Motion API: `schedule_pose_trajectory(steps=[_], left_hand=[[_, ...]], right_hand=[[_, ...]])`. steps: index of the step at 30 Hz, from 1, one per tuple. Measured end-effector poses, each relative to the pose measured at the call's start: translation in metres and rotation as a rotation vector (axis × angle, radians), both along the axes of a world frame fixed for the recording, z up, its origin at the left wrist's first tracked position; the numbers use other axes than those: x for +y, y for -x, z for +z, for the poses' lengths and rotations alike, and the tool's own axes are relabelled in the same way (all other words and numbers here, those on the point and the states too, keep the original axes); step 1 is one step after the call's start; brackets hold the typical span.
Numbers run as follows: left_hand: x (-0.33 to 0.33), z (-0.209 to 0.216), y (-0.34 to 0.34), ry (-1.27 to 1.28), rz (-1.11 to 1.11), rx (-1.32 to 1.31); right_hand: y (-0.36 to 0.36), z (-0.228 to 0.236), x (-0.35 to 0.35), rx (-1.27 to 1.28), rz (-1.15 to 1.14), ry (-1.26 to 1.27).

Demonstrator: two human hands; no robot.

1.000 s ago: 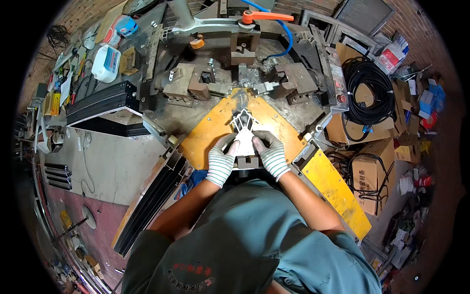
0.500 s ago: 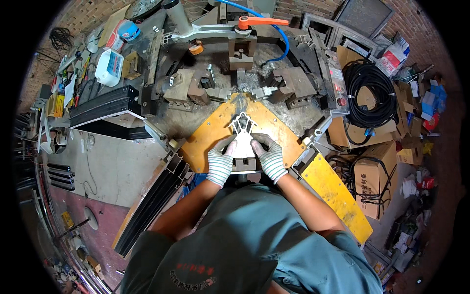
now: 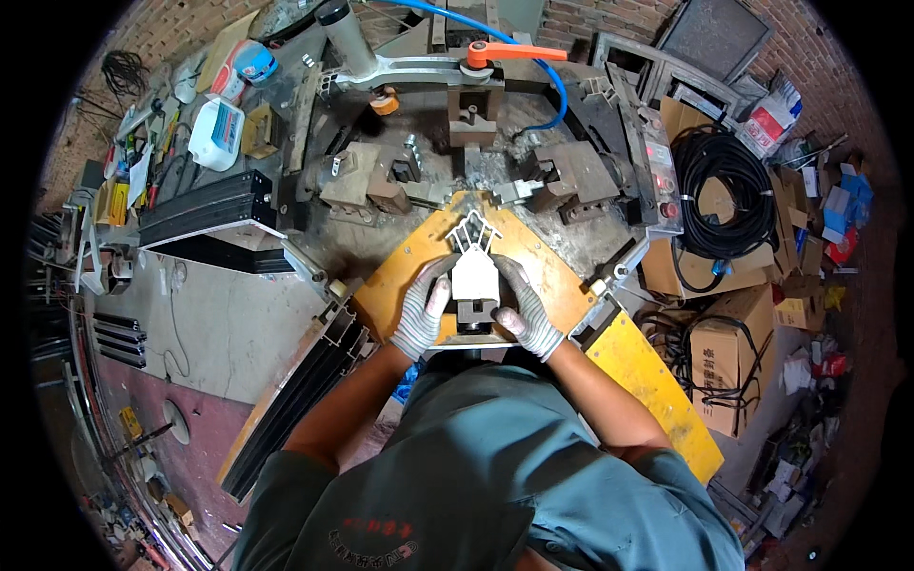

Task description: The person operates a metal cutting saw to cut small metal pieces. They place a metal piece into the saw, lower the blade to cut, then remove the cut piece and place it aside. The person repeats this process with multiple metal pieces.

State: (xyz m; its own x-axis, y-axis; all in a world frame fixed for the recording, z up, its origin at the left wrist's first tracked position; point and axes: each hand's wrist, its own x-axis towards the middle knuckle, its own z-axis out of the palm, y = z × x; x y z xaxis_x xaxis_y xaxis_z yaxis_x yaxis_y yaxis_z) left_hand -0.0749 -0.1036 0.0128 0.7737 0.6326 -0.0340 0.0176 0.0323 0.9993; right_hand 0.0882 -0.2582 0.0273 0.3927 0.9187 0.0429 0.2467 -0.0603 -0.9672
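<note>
A white plate-like block [image 3: 475, 276] with a pointed far end lies in the middle of the yellow plates [image 3: 400, 268]. Against its tip sits a pale, angled profile piece with thin walls [image 3: 473, 231]. My left hand [image 3: 425, 306], in a striped knit glove, flanks the block's left side. Its thumb stands apart from the fingers, whose tips reach the block's upper edge. On the opposite side my right hand [image 3: 526, 309], gloved alike, is spread too, thumb low beside the dark metal block [image 3: 476, 312]. Whether the fingertips touch the white block I cannot tell.
Metal clamp blocks [image 3: 365, 179] stand left and right beyond the plates. An orange lever [image 3: 519, 51] and a blue hose [image 3: 560, 90] are at the back. Black profiles [image 3: 300, 409] lie at the left, a coiled black cable [image 3: 724, 181] on cardboard at the right.
Both thumbs have come off the white block. My hands have parted and moved slightly outward, fingers opening along its sides. The block and profile piece stay in place.
</note>
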Motion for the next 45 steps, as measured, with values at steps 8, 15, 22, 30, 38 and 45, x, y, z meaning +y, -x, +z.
schedule_pose_trajectory(steps=[8, 15, 22, 30, 38, 45], left_hand=[[0.008, -0.001, -0.010, -0.342, -0.079, -0.072], [0.014, -0.005, -0.022, -0.521, -0.115, 0.109], [0.011, -0.008, -0.030, -0.588, -0.052, 0.097], [0.012, -0.002, -0.027, -0.599, -0.086, 0.125], [0.011, -0.010, -0.028, -0.606, -0.082, 0.119], [0.014, -0.002, -0.031, -0.682, -0.114, 0.154]], right_hand=[[-0.014, -0.004, 0.012, -0.049, 0.053, 0.140], [-0.008, -0.014, 0.032, -0.232, -0.078, 0.207], [-0.013, -0.011, 0.034, -0.228, -0.084, 0.143], [-0.011, -0.026, 0.029, -0.198, -0.090, 0.074], [-0.013, -0.028, 0.029, -0.171, -0.066, 0.071], [-0.014, -0.030, 0.028, -0.158, -0.071, 0.027]])
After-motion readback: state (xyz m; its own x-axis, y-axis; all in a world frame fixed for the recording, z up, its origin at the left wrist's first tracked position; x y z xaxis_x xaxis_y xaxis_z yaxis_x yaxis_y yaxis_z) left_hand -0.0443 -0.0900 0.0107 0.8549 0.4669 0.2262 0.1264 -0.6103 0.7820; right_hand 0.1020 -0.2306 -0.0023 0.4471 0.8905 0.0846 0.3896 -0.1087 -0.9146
